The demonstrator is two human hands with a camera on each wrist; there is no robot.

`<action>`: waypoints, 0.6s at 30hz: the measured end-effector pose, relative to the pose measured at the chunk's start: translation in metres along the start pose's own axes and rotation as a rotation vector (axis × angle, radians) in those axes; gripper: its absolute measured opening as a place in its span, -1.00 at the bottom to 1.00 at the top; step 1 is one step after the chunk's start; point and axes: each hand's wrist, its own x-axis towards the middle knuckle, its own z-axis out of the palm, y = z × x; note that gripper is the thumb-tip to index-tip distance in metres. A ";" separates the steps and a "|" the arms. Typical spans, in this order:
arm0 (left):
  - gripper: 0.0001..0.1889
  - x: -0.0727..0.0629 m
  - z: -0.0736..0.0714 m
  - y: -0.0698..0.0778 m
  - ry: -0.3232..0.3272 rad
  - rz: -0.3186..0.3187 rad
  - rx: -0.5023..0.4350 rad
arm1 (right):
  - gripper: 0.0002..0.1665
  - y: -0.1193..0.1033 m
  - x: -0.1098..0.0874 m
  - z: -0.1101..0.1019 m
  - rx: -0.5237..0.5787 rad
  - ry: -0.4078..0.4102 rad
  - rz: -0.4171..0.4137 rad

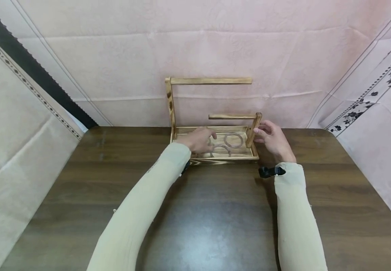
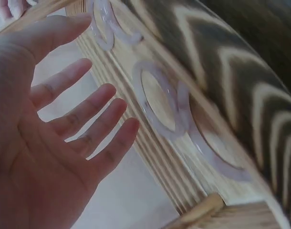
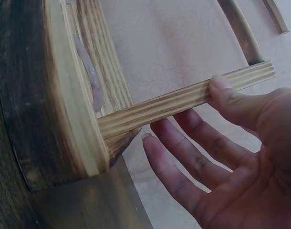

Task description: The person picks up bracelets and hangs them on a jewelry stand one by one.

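While the right hand (image 1: 275,142) pinches a striped wooden post (image 3: 169,102), the left hand (image 1: 198,140) holds its fingers apart. Pale, glossy rings (image 2: 200,145) lie nearby.

A: What does the right hand (image 3: 250,176) have?

B: A striped-grain wooden post (image 3: 160,106). The thumb tip rests on one side of it, the other fingers on the far side.

A: And the post's ends?

B: One meets the end of a wooden tray (image 3: 71,105), dark on its outer wall; a round rod (image 3: 241,33) joins the other.

A: Anything inside the tray?

B: A curved, glossy, pale purple band (image 3: 90,71), partly hidden by the wall.

A: Behind?

B: Pale cloth (image 3: 160,47), with a second rod (image 3: 277,17) at upper right.
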 end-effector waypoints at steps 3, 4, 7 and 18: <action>-0.47 0.008 0.003 0.007 0.021 -0.010 0.010 | -0.57 0.000 0.000 -0.001 -0.009 0.000 -0.003; -0.47 0.011 0.005 0.009 0.031 -0.019 0.014 | -0.57 0.000 0.001 -0.002 -0.012 0.001 -0.003; -0.43 0.019 0.010 0.016 0.066 -0.064 0.014 | -0.55 0.002 0.001 -0.003 -0.018 -0.003 -0.007; -0.23 0.048 0.026 0.035 0.084 -0.106 -0.030 | -0.53 0.003 0.000 -0.003 -0.013 -0.017 -0.014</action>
